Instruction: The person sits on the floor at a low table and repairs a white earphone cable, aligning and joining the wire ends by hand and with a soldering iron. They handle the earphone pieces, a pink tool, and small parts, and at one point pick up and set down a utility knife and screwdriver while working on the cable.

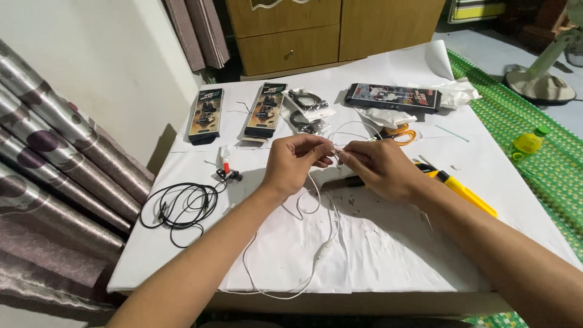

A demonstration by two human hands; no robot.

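Note:
My left hand (296, 162) and my right hand (378, 167) meet above the middle of a white table (388, 243), fingertips pinching the same thin white earphone cable (316, 258). The cable hangs from my fingers, loops across the tabletop toward the near edge and carries a small white inline remote. Another strand of it arcs away behind my hands toward the back of the table. What sits exactly between my fingertips is too small to make out.
Black earphones (182, 206) lie coiled at the left, a small glue tube (226, 160) beside them. Three dark retail boxes (206, 113) (265, 109) (393, 96), bagged cables, orange scissors (401, 133) and a yellow utility knife (461, 189) lie around. A green mat, fan base and yellow bottle are to the right.

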